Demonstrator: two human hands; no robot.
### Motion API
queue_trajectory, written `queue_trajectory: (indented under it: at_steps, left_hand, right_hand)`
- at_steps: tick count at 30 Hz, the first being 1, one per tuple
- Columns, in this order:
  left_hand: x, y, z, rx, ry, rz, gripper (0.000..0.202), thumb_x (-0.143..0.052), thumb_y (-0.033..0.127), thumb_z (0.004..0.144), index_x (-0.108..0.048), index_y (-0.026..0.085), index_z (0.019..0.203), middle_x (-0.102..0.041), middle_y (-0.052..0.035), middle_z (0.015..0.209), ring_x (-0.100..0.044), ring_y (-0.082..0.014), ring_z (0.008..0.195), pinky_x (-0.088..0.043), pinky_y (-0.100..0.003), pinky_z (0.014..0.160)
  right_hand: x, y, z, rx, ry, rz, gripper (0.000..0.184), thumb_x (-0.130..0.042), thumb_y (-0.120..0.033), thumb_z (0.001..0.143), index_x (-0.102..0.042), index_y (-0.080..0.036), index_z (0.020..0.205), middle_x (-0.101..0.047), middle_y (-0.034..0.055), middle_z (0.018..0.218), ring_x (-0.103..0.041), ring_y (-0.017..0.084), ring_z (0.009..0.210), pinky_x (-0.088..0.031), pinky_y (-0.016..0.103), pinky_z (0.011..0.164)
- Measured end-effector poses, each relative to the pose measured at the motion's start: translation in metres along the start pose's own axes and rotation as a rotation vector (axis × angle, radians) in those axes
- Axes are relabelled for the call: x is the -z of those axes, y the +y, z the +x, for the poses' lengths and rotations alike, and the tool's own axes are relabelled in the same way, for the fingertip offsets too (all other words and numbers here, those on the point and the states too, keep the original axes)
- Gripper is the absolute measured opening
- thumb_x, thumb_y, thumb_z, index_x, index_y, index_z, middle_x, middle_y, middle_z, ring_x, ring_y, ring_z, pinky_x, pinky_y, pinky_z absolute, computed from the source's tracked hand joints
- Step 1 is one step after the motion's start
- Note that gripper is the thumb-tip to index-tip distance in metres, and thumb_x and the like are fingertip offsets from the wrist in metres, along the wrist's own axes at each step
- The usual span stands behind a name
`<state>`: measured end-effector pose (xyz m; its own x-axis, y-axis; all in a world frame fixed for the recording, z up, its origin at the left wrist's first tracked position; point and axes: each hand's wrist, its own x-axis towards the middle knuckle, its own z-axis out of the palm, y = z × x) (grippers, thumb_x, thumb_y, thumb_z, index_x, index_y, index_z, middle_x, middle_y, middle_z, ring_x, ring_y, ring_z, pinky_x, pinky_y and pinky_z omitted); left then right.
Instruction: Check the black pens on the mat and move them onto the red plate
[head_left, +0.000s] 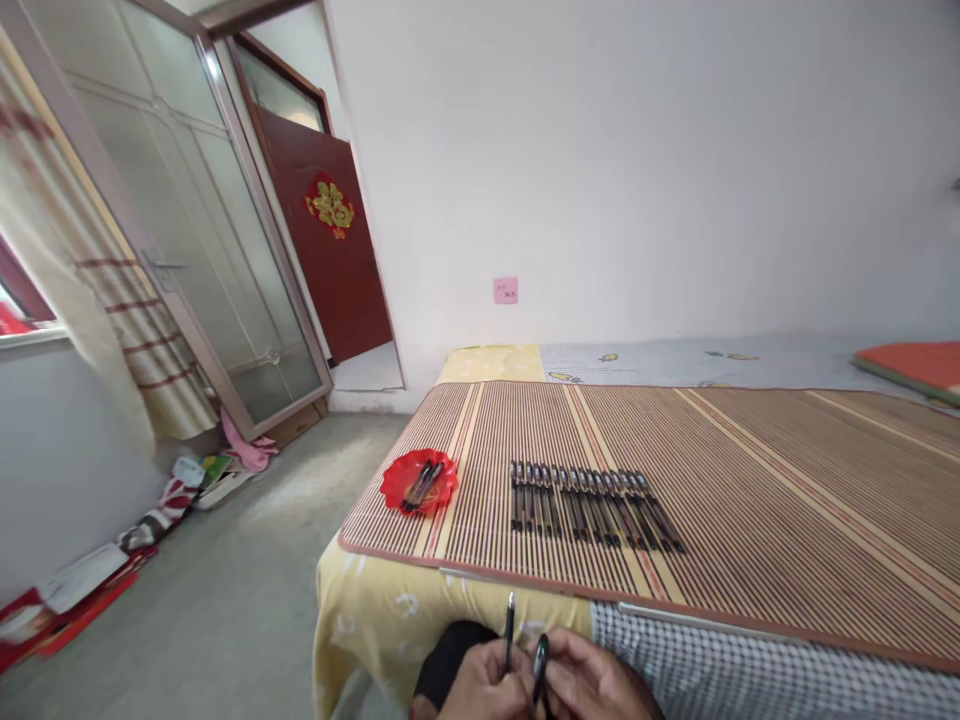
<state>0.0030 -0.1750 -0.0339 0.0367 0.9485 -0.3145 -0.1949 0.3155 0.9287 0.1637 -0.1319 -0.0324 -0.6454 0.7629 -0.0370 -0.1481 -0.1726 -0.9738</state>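
Note:
My left hand (486,688) is closed around a slim black pen (510,628), held nearly upright with its silvery tip pointing up. Close beside it, my right hand (589,682) pinches a glossy black pen cap (541,662); its lower end is hidden between the fingers, so I cannot tell whether a pen is in it. Beyond both hands, a row of several black pens (592,505) lies side by side on the striped mat (750,500). To the left of the row, a red scalloped dish (391,490) holds a few more black pens (424,485).
The mat covers a bed with a yellow patterned sheet (390,600) and a checked cloth (720,660) at the near edge. An orange cushion (919,365) lies far right. Left are a glass-paned door (187,200), a curtain (150,340) and floor items (82,575).

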Motion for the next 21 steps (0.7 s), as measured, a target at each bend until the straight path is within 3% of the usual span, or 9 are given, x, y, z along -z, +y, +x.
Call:
queue_trajectory:
  at_steps: [3, 5, 9, 11, 13, 21]
  left_hand:
    - [-0.012, 0.018, -0.014, 0.0, -0.006, -0.061, 0.053, -0.085, 0.061, 0.059, -0.052, 0.019, 0.064, -0.052, 0.0041, 0.049, -0.026, -0.0032, 0.032, -0.015, -0.023, 0.038]
    - [-0.019, 0.032, -0.028, -0.059, -0.066, -0.089, 0.052, -0.081, 0.062, 0.068, -0.058, 0.016, 0.07, -0.054, 0.0032, 0.054, -0.027, -0.0029, 0.035, -0.015, -0.023, 0.039]
    - [-0.024, 0.052, -0.051, -0.174, -0.082, -0.034, 0.06, -0.057, 0.069, 0.09, -0.07, 0.011, 0.095, -0.068, -0.0074, 0.078, -0.042, -0.0066, 0.048, -0.021, -0.022, 0.045]
    - [-0.024, 0.054, -0.055, -0.177, -0.065, 0.016, 0.065, -0.052, 0.072, 0.092, -0.072, 0.011, 0.099, -0.07, -0.0087, 0.079, -0.045, -0.0083, 0.05, -0.023, -0.023, 0.047]
    - [-0.023, 0.053, -0.055, -0.171, -0.077, 0.07, 0.066, -0.054, 0.073, 0.09, -0.073, 0.011, 0.1, -0.069, -0.0075, 0.076, -0.044, -0.008, 0.049, -0.022, -0.023, 0.047]
    - [-0.021, 0.052, -0.055, -0.178, -0.089, 0.123, 0.066, -0.053, 0.076, 0.088, -0.071, 0.013, 0.096, -0.065, -0.004, 0.071, -0.041, -0.008, 0.047, -0.021, -0.023, 0.046]
  right_hand:
    - [-0.006, -0.023, -0.009, 0.073, -0.046, 0.05, 0.044, -0.074, -0.061, 0.083, -0.07, -0.018, 0.094, -0.064, 0.0011, 0.075, -0.057, 0.013, 0.064, -0.041, 0.024, 0.061]
    - [-0.007, -0.039, -0.012, 0.104, -0.027, 0.063, 0.042, -0.078, -0.057, 0.08, -0.069, -0.018, 0.091, -0.063, -0.0005, 0.073, -0.057, 0.012, 0.061, -0.042, 0.024, 0.059]
    - [-0.001, -0.072, -0.008, 0.166, 0.257, 0.079, 0.04, -0.083, -0.055, 0.077, -0.07, -0.018, 0.083, -0.064, -0.0005, 0.071, -0.057, 0.012, 0.061, -0.045, 0.024, 0.06]
    - [0.002, -0.086, -0.003, 0.234, 0.404, 0.087, 0.041, -0.084, -0.055, 0.075, -0.071, -0.018, 0.086, -0.067, 0.002, 0.076, -0.06, 0.014, 0.066, -0.049, 0.026, 0.063]
    - [0.002, -0.098, 0.001, 0.295, 0.457, 0.077, 0.042, -0.084, -0.055, 0.074, -0.072, -0.018, 0.088, -0.069, 0.0036, 0.078, -0.063, 0.016, 0.071, -0.052, 0.028, 0.066]
    - [-0.007, -0.108, -0.001, 0.222, 0.278, -0.052, 0.034, -0.081, -0.05, 0.081, -0.072, -0.018, 0.089, -0.066, 0.0006, 0.078, -0.063, 0.015, 0.073, -0.053, 0.026, 0.068]
